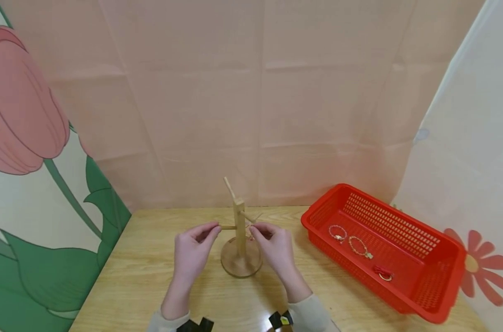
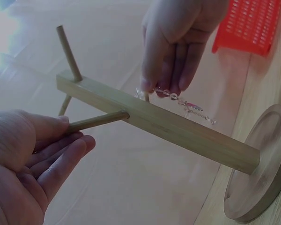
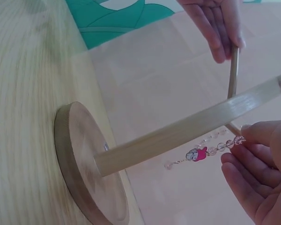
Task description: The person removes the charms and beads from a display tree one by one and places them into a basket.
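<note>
A wooden stand with a round base and several thin pegs stands upright on the table. My left hand pinches the end of its left peg between thumb and fingers. On the other side, my right hand pinches a clear beaded bracelet by its beads, right at the tip of another peg. A pink and white charm and a short chain dangle from the bracelet toward the base.
To the right sits a red plastic basket with two beaded bracelets and a red hair tie inside. A pink cloth backdrop hangs behind the wooden table.
</note>
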Available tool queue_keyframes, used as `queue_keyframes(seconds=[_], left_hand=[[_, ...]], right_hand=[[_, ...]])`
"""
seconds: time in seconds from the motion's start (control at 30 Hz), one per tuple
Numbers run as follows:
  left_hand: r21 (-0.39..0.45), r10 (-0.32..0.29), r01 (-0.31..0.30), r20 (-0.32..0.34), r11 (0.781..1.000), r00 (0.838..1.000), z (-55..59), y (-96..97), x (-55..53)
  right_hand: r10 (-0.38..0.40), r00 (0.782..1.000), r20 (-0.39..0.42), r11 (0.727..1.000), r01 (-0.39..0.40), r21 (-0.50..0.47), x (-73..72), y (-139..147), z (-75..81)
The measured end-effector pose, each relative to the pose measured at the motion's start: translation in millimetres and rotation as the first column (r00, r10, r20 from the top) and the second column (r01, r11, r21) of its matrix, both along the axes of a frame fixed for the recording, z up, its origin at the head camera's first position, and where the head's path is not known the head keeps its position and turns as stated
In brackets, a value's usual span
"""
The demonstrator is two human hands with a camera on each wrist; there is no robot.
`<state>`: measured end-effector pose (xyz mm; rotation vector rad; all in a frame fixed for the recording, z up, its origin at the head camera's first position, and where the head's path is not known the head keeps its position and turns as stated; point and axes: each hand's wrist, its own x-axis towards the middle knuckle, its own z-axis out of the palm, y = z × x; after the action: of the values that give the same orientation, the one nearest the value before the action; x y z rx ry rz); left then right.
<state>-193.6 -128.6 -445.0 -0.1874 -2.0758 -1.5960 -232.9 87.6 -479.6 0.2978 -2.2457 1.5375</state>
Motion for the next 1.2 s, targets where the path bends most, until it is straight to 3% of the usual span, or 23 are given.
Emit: queue_keyframes(seconds=[0.3, 0.57, 0.97, 1.2], left_hand=[[0.002, -0.002, 0.002, 0.005, 1.000, 1.000, 0.4, 0.9, 1.0], [0.000, 0.003, -0.003, 0.004, 1.000, 1.000, -0.9, 0.2, 0.1], [-0.016, 0.010, -0.010, -0.008, 1.000, 1.000, -3.2, -1.2, -0.3], [-0.024, 0.018, -0.018, 0.007, 1.000, 1.000, -1.6, -1.3, -1.2]], right_hand=[[-0.014, 1.000, -0.022, 0.996, 0.012, -0.087, -2.9, 10, 2.7], [-0.082, 0.991, -0.109, 0.995, 0.076, -0.061, -6.6, 19, 6.2], [-0.144, 0.982, -0.125, 0.987, 0.134, -0.085, -7.0, 30, 10.6], [-0.165, 0.984, -0.073, 0.982, 0.157, -0.101, -7.2, 40, 16.2]])
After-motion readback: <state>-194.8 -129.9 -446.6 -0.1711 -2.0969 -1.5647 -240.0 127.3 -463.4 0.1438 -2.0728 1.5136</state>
